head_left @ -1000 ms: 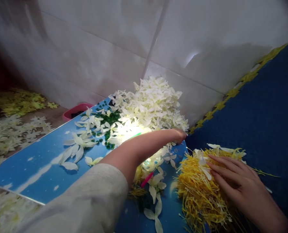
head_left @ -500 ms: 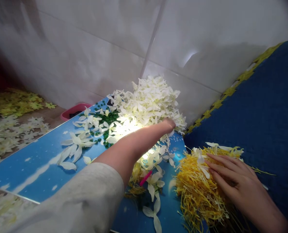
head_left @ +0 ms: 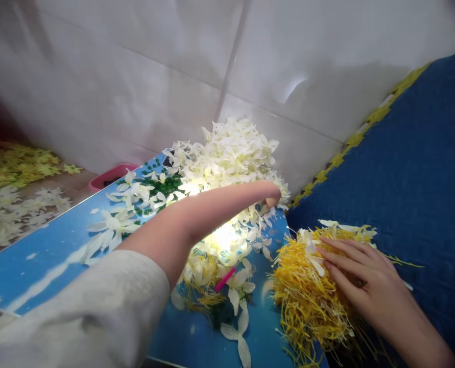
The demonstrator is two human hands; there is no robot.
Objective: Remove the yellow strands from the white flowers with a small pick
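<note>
I am reaching the left hand (head_left: 267, 194) across the blue table (head_left: 43, 266) to the near edge of the white petal pile (head_left: 231, 153) stacked against the tiled wall (head_left: 135, 76). The fingers are curling down into the petals; whether they are closing on anything I cannot tell, since the hand hides them. I am laying the right hand (head_left: 359, 283) flat, fingers spread, on the yellow stamen bundle (head_left: 311, 291), which is overhanging the table's right edge onto the blue mat (head_left: 422, 168).

Risk assessment: my left forearm is passing low over loose white petals and a pink stick (head_left: 225, 279), so a sweeping pull could be dragging these off position. The pile is standing steep, so a careless grab at its base could be collapsing it towards the green beads (head_left: 166, 185). Easing the right hand's pressure could be letting stamens slide off the edge.
</note>
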